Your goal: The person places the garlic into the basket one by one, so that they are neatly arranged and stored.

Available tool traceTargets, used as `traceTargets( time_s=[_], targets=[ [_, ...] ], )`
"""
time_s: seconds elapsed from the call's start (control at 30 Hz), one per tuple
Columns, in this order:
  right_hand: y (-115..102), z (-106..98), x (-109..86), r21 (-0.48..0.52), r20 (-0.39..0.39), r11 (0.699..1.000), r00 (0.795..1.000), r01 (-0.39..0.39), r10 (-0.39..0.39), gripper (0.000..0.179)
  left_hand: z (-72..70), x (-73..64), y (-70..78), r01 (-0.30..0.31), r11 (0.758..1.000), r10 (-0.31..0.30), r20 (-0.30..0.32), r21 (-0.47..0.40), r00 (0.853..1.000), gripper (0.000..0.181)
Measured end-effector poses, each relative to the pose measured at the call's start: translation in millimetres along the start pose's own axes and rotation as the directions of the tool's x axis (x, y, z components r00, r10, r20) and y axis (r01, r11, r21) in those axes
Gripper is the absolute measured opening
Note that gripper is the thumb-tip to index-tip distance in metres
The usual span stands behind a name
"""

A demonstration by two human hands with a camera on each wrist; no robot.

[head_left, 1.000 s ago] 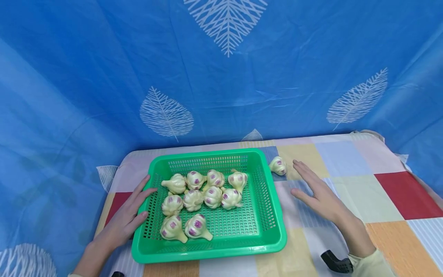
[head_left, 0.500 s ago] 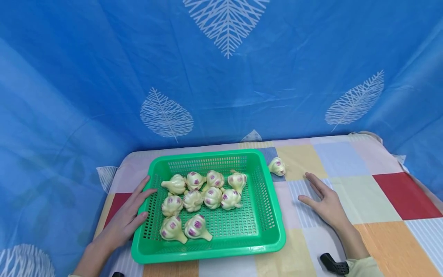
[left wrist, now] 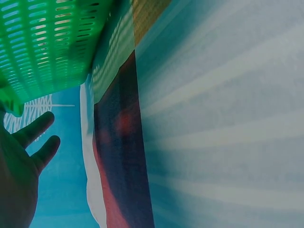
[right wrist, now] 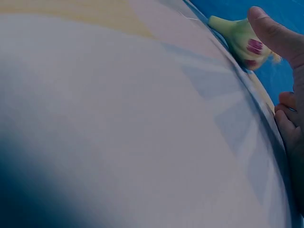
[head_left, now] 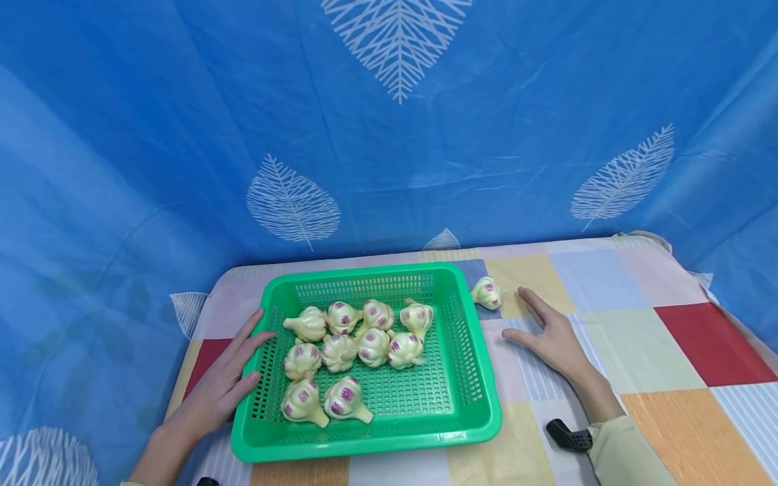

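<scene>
A green plastic basket (head_left: 425,439) stands on the table, its side wall (left wrist: 52,52) also showing in the left wrist view. Several garlic bulbs (head_left: 373,345) lie inside, mostly toward its left and back. My left hand (head_left: 219,381) rests its spread fingers on the basket's left rim. Outside the basket, by its back right corner, lies a single garlic bulb (head_left: 487,293), which the right wrist view shows as a bulb (right wrist: 247,42) with purple patches. Close to its right is my right hand (head_left: 553,341), thumb and fingers apart, holding nothing.
A patchwork cloth (head_left: 626,337) covers the table. Behind and to the sides hangs a blue curtain (head_left: 486,135) with white leaf prints. A black wrist device (head_left: 569,437) sits by the right sleeve.
My right hand first drew back from the loose bulb toward the right, then moved left toward it again. The left hand, basket and bulbs stay in place.
</scene>
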State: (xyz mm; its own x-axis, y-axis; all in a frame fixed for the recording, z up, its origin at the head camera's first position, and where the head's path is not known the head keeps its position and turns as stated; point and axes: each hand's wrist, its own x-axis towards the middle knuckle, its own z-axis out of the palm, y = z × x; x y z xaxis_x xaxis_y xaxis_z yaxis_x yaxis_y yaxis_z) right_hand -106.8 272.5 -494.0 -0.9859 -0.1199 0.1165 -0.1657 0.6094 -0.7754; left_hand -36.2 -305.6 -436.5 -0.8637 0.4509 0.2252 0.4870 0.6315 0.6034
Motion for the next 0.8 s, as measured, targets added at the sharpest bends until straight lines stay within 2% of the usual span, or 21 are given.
traceTargets(
  time_s=[0.2, 0.43, 0.7, 0.8],
  targets=[
    [-6, 8, 20.7, 0.038, 0.034, 0.999, 0.999, -0.004, 0.002, 0.098, 0.8, -0.4, -1.6, 0.001, 1.0, -0.001, -0.001, -0.008, 1.0, 0.064],
    [-13, 17, 40.0, 0.164, 0.084, 0.986, 0.996, -0.022, 0.008, 0.099, 1.6, 0.0, -1.7, 0.002, 1.0, -0.002, -0.001, -0.013, 1.0, 0.064],
    [-12, 23, 46.5, 0.24, 0.065, 0.971, 0.998, -0.014, -0.002, 0.096, 1.1, 0.2, 0.5, 0.004, 1.0, -0.004, 0.002, -0.02, 1.0, 0.063],
    [-12, 26, 46.1, 0.243, 0.039, 0.97, 0.999, 0.006, -0.016, 0.089, 0.7, -0.1, 0.2, 0.005, 1.0, -0.005, 0.001, -0.021, 1.0, 0.063]
  ],
)
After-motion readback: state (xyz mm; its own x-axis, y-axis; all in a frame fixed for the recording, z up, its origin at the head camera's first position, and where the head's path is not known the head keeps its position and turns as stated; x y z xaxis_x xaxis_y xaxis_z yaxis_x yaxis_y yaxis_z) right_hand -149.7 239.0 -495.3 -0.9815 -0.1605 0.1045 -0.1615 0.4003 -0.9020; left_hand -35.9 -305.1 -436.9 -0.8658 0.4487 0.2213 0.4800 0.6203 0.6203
